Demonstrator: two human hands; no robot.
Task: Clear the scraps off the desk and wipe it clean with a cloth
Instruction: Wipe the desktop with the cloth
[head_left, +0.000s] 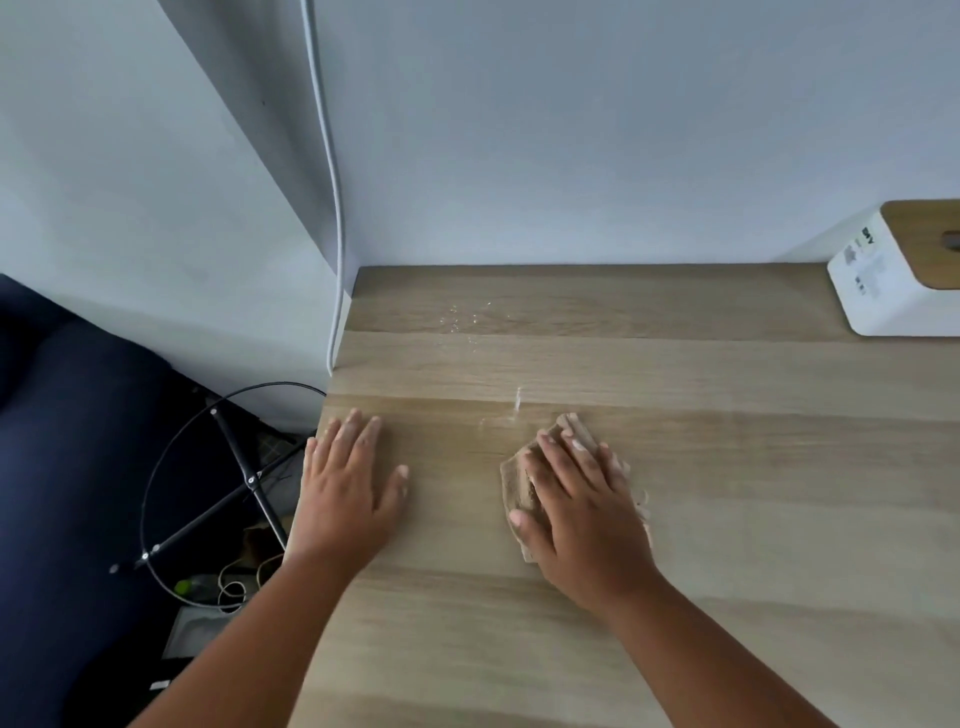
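My right hand (576, 499) presses flat on a folded tan cloth (515, 483) in the middle of the light wooden desk (727, 467); the cloth shows at my fingertips and beside my thumb. My left hand (347, 483) lies flat on the desk near its left edge, fingers spread and holding nothing. Small white scraps (457, 317) are scattered near the back of the desk, and a thin white sliver (517, 397) lies just beyond the cloth.
A white box with a wooden lid (893, 280) stands at the back right corner. A white cable (332, 208) runs down the wall by the desk's left edge. Left of the desk, on the floor, are a black wire frame (228, 493), cords and clutter.
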